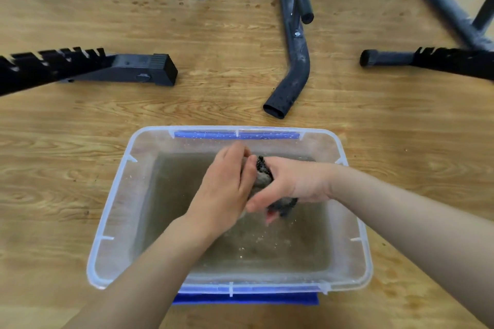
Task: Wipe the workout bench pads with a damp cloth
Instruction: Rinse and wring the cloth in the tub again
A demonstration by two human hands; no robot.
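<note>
- Spanning the view: wood-grain floor (80, 120), w/ black bench frames (120, 69) standing on it at top. Bench pads not in view.
- Clear plastic tub (115, 195) sits on floor nearest the person, w/ blue latch (235, 135) on far rim and murky water (267, 248) in bottom.
- L hand (224, 195) and R hand (296, 181) meet over tub centre, both curled tight round the dark cloth (263, 171). Cloth is bunched between them; cannot tell if its lower end touches the water.
- Judged step: wringing out. Rec. twisting hands in opposite directions, keeping bundle low over tub so drips land inside, and squeezing till no stream runs. Pads want damp, not soaked.
- Water looks dirty; a fresh fill may be needed, else grime goes back onto pads.
- Writing/brands: none legible on tub, frames or cloth.
</note>
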